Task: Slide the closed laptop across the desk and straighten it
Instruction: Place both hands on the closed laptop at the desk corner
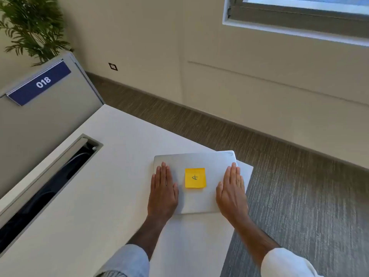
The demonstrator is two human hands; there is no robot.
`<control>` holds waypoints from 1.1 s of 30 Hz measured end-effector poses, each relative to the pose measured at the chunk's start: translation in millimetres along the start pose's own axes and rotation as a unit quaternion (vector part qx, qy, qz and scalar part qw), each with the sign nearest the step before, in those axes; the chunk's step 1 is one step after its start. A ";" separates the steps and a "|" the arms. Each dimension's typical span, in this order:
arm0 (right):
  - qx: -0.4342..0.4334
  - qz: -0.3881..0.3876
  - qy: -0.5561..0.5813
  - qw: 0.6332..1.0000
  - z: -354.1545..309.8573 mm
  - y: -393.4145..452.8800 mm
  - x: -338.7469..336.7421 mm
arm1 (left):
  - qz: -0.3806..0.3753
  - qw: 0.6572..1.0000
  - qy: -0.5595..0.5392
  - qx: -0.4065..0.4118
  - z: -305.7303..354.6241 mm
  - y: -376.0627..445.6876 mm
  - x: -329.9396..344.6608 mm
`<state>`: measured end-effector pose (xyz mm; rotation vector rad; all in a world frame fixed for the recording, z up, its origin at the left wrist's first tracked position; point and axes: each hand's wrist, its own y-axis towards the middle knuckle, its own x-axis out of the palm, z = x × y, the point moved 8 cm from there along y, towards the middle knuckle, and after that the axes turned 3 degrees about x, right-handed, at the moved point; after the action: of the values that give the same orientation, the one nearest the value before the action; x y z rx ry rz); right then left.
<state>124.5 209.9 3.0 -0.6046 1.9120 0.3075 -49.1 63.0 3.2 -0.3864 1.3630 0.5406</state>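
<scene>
Head view: the closed silver laptop (196,160) is pressed flat under the left hand (162,193) and right hand (231,193). Fingers are held extended and together, nothing gripped. Its far right corner is seen overhanging the white desk (103,196).

Flat hands (162,188) on closed laptop (195,200)

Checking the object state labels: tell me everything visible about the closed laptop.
The laptop is shut, with a silver lid that looks like matte metal and has rounded corners. It lies flat at the far right corner of the white desk, skewed to the desk's edges, its far right corner at or slightly past the edge. A yellow sticky note with a handwritten mark sits mid-lid. The left hand and right hand rest flat, palms down, on either side of the note.
</scene>
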 end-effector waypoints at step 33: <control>0.103 -0.005 -0.118 0.988 18.2 38.1 -11.2 | -0.025 0.965 0.000 -0.261 -21.3 26.9 -9.0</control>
<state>121.5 253.5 3.5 -0.4189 1.6865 0.1637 -82.9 72.0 9.6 -0.8456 1.1946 0.8590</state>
